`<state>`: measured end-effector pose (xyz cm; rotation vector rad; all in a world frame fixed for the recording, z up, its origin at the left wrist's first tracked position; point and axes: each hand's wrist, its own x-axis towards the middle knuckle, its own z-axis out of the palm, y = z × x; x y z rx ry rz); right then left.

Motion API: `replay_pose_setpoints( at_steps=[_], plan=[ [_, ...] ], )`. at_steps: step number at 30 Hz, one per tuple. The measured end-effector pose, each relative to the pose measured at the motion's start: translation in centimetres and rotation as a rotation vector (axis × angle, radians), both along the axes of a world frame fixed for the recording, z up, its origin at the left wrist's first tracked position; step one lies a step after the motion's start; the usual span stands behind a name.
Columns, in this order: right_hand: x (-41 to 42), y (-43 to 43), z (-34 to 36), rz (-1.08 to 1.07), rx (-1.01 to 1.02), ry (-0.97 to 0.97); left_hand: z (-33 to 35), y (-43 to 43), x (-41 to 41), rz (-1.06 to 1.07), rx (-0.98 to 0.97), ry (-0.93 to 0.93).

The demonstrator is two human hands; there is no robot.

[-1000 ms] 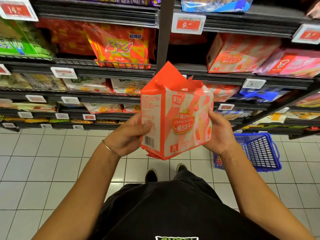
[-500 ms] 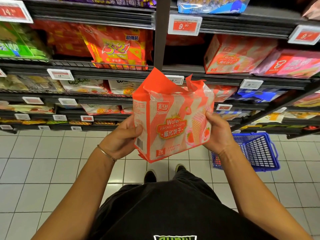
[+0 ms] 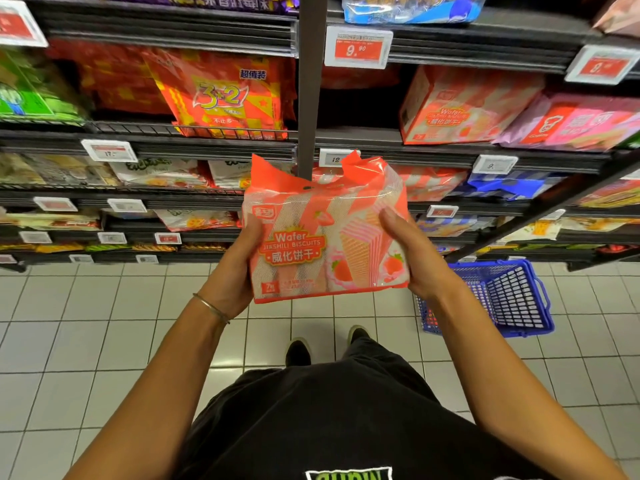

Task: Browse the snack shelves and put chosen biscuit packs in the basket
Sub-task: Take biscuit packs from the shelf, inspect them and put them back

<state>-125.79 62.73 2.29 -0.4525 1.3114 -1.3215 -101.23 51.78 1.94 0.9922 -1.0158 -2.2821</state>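
Here we clasp the orange-and-white plastic wafer pack (image 3: pixel 325 237) between left hand (image 3: pixel 239 271) and right hand (image 3: pixel 415 261), the blue plastic mesh basket (image 3: pixel 512 296) lying nearer the right.

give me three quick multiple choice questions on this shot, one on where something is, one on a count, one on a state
1. Where is the blue basket?
A. on the floor at the person's right
B. hanging on the left arm
C. on a shelf

2. How many hands grip the wafer pack?
A. none
B. one
C. two

3. The wafer pack is:
A. in the basket
B. held up, label facing the camera
C. lying on a shelf

Answers: 1 A, it stands on the tiles beside the right arm; 2 C, the left hand and right hand hold its sides; 3 B, "Wafer" reads plainly.
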Motion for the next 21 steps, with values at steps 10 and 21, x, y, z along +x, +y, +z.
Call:
replay_pose_setpoints(
  at_steps=[10,21],
  plan=[
    [0.3,-0.7,1.3,0.040,0.041,0.154,-0.5,0.5,-0.5,0.084,0.066,0.003],
    [-1.2,-0.4,0.2,-0.150,0.041,-0.032,-0.4,1.4,-1.8,0.094,-0.173,-0.072]
  ],
)
